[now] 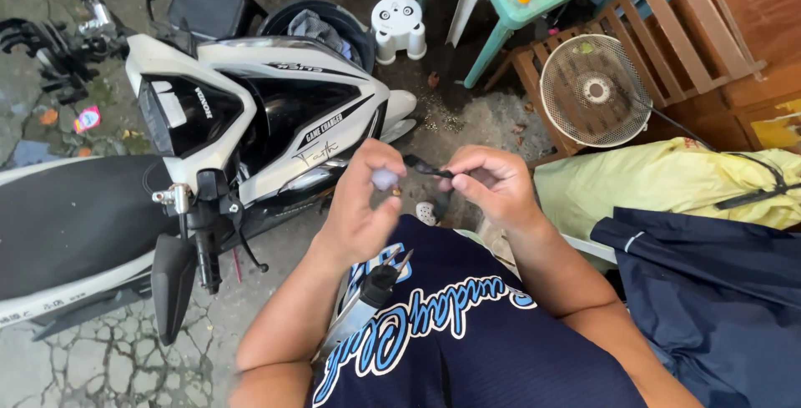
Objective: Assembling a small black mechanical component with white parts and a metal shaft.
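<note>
- We hold both forearms up from the lower edge of the view, bare to the elbow, angled inward so that the hands meet near the middle.
- Our left hand [360, 199] is raised with its back toward us, wrist slightly bent, fingers curled into a loose fist; thumb and forefinger press together at the top in a pinching grip.
- Our right hand [492, 181] sits just beside it at the same height, knuckles up, fingers folded inward, thumb and forefinger tips closed in a fine pinch that points toward the left hand.
- The two hands are near one another, not touching.
</note>
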